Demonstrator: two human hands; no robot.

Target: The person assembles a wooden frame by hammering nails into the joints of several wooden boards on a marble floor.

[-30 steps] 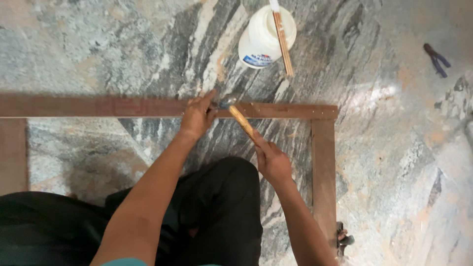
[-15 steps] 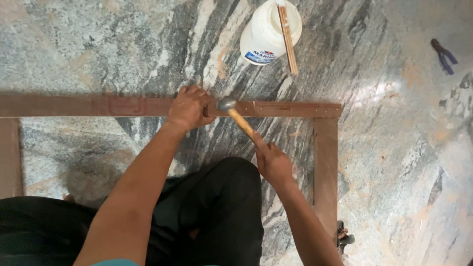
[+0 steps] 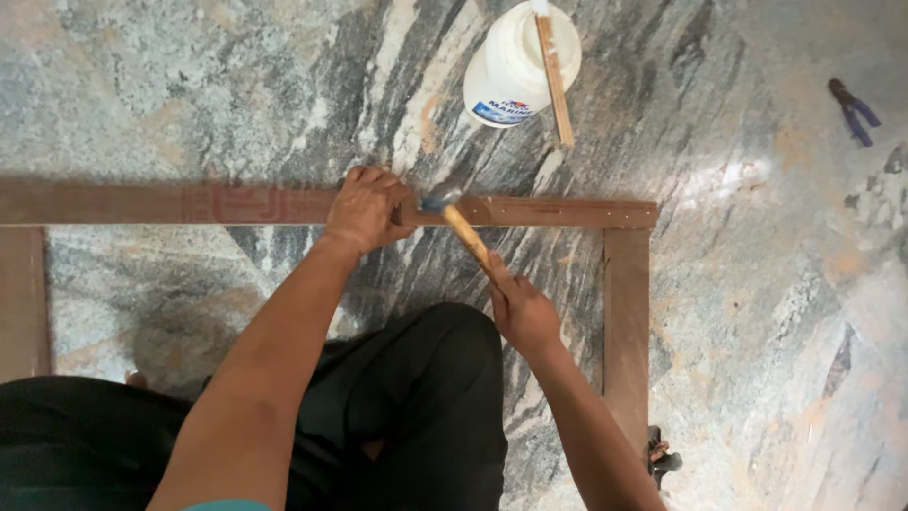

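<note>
— Report, starting from the left.

— A wooden frame (image 3: 170, 204) lies flat on the marble floor (image 3: 189, 85), its long top rail running left to right, with a side rail dropping at each end. My left hand (image 3: 367, 208) rests on that top rail, fingers curled down over it, pressing; whether anything small sits under the fingertips I cannot tell.

— And the tool?

— My right hand (image 3: 523, 312) is wrapped tight round the lower end of the hammer (image 3: 461, 225) handle. The metal head is at the rail, just beside my left hand — the contact itself is blurred.

— Further right?

— A white plastic jug (image 3: 515, 66) stands beyond the rail with a wooden stick (image 3: 554, 80) across it. Blue-handled pliers (image 3: 853, 111) lie well apart, far right.
</note>
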